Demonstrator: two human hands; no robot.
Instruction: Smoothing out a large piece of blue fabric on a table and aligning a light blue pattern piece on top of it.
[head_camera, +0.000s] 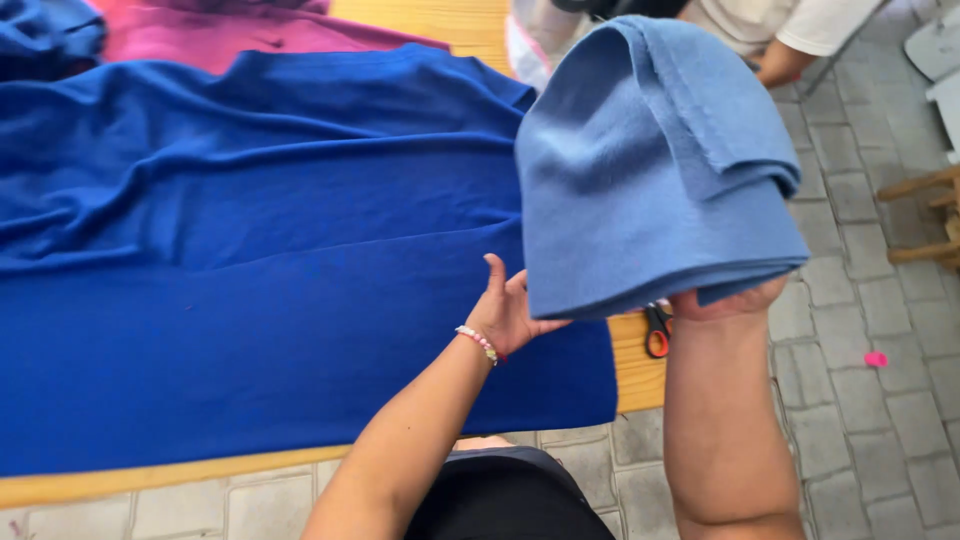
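A folded light blue cloth (650, 170) is lifted above the table's right end, draped over my right hand (725, 302), which grips it from below and is mostly hidden. My left hand (505, 310), with a beaded bracelet at the wrist, reaches under the cloth's lower left edge, fingers spread and touching it. Below both lies a large dark blue fabric (250, 270) spread flat across the wooden table (640, 375).
Orange-handled scissors (656, 330) lie on the table's right edge, half hidden by the cloth. Pink fabric (230, 35) lies at the far side. Another person's arm (785, 60) is at the top right. A wooden stool (925, 215) stands on the paved floor.
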